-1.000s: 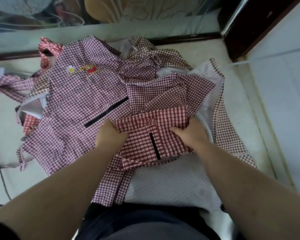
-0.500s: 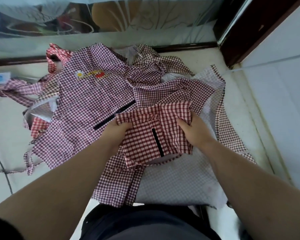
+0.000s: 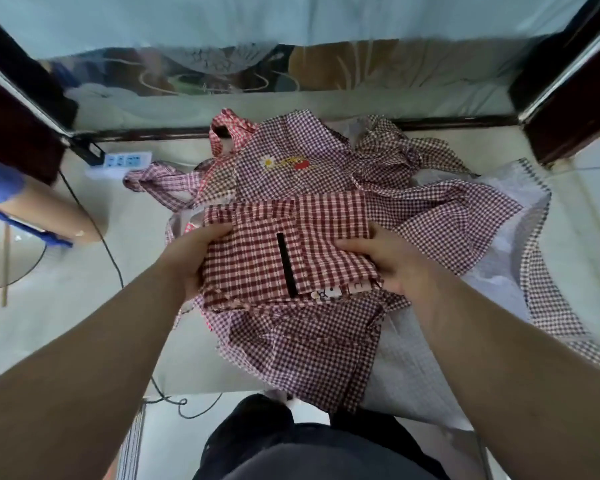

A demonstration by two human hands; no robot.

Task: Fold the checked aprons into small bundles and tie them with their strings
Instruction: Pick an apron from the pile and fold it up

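A folded red-and-white checked apron point(image 3: 257, 258) with a black pocket slit is lifted above the pile. My left hand point(image 3: 191, 261) grips its left edge, thumb on top. My right hand point(image 3: 385, 261) grips its right edge, thumb on the cloth. Part of the apron hangs down below the fold. Beneath and behind lies a pile of purple checked aprons point(image 3: 291, 164), one with a daisy embroidery; their strings point(image 3: 160, 181) trail to the left.
The pile lies on a white cloth point(image 3: 430, 382) on a pale floor. A power strip point(image 3: 125, 160) and a black cable point(image 3: 94, 223) run at the left. Dark door frames point(image 3: 568, 98) flank both sides. A fan base point(image 3: 11, 258) stands far left.
Both hands have raised the folded red apron off the pile and flattened it between them. My view has tipped back, now showing more floor, the power strip and the fan.
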